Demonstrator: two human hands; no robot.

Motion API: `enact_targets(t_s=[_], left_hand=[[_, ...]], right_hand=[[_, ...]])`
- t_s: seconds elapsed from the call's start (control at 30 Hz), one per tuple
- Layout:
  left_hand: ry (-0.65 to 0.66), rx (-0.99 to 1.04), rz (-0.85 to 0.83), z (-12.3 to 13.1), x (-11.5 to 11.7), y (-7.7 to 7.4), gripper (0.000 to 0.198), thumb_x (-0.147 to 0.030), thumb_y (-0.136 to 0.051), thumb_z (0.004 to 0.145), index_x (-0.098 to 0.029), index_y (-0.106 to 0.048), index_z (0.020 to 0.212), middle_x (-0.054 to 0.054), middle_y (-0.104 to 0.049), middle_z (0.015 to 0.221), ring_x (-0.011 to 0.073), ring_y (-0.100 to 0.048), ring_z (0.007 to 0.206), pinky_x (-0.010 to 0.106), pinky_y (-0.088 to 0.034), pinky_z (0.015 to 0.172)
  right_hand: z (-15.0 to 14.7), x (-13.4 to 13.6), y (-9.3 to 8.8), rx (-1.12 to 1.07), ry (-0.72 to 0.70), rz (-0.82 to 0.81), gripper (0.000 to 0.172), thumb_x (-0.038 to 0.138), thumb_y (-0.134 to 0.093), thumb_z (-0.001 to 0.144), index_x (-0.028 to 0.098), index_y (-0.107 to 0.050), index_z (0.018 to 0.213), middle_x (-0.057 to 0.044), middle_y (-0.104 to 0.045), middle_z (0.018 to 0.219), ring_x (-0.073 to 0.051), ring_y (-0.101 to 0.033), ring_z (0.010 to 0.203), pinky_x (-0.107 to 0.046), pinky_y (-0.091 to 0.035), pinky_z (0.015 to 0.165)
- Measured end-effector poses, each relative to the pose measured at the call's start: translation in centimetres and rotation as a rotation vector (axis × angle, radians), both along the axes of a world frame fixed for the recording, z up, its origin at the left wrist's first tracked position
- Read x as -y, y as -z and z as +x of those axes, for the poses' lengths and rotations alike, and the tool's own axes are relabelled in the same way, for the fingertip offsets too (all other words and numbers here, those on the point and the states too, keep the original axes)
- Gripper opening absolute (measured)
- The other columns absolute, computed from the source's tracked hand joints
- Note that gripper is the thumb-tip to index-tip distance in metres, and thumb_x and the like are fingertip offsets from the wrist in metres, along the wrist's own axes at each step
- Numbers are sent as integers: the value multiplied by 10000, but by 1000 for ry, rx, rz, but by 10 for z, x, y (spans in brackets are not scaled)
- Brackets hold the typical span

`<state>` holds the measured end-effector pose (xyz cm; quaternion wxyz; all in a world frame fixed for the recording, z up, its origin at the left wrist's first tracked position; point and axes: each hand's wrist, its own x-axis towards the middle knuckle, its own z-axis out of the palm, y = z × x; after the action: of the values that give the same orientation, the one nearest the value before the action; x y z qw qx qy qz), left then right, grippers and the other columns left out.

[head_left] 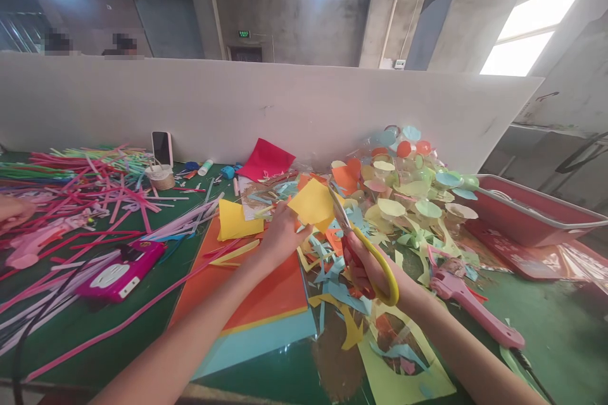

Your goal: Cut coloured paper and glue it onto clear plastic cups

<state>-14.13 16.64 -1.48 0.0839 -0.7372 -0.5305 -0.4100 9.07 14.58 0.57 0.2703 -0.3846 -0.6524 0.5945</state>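
Note:
My left hand (280, 237) pinches a piece of yellow paper (312, 204) by its lower edge, above a heap of cut scraps. In my right hand (363, 266) is a pair of scissors (375, 256) with a yellow-and-red handle, fingers through the loops. The scissor blades point up and away from me, at the right edge of the yellow paper. Below my left forearm lies a stack of orange paper (266, 291) over light blue sheets (256, 342). Another folded yellow sheet (240, 221) rests on that stack, to the left of my left hand.
Pink glue gun (475, 304) with a cord lies at right, beside a red bin (536, 209). Paper discs (392, 207) pile up behind the scraps. Pipe cleaners (123, 190), a magenta box (121, 272) and a phone (162, 149) are at left. Another person's hand (14, 212) shows at the left edge.

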Motion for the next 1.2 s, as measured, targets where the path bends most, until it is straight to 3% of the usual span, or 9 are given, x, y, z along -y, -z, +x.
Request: enact_targets(t_s=[0.23,0.43,0.6,0.83,1.0,1.2], left_hand=[[31,12,32,0,0,0,257,-254,-581,864,-214,-635,1111,77,-667,1047,257,-555,1044,415,-510,918],[50,3,28,0,1,0,254,-200,-560,846,-203,-622,1092,89,-653,1099,258,-539,1076,406,-504,922],[58,14,-5,-1,3,-3,249,-178,-562,822,-217,-627,1060,73,-660,1048,254,-546,1056,398,-513,903],[51,57,-66,0,6,-10,292,-132,-507,803,-232,-646,1040,67,-656,1062,255,-539,1054,403,-511,891],[58,33,-88,1,10,-14,313,-137,-426,838,-230,-665,1018,62,-661,1018,253,-519,998,391,-493,883],[98,89,-121,0,15,-16,411,-121,-332,891,-239,-649,1125,57,-655,1052,239,-522,1036,380,-485,923]], right_hand=[[5,-5,7,-76,-153,-51,590,787,-395,861,232,-272,701,89,-211,619,-75,-212,504,-208,-266,462],[6,-4,3,-141,-187,-160,540,750,-437,875,238,-301,770,85,-217,670,-82,-179,547,-206,-241,500],[6,-2,-3,-87,-171,-109,579,783,-433,848,235,-282,742,92,-207,642,-74,-190,530,-198,-267,491],[10,-5,3,138,-78,84,601,774,-305,896,229,-339,645,93,-238,467,-77,-282,374,-216,-293,373],[9,-3,-2,50,-126,9,604,813,-355,850,234,-315,683,99,-235,523,-74,-239,436,-209,-267,414],[9,2,-11,-14,-239,-70,598,813,-397,837,236,-293,722,90,-234,603,-88,-202,521,-223,-266,502]])
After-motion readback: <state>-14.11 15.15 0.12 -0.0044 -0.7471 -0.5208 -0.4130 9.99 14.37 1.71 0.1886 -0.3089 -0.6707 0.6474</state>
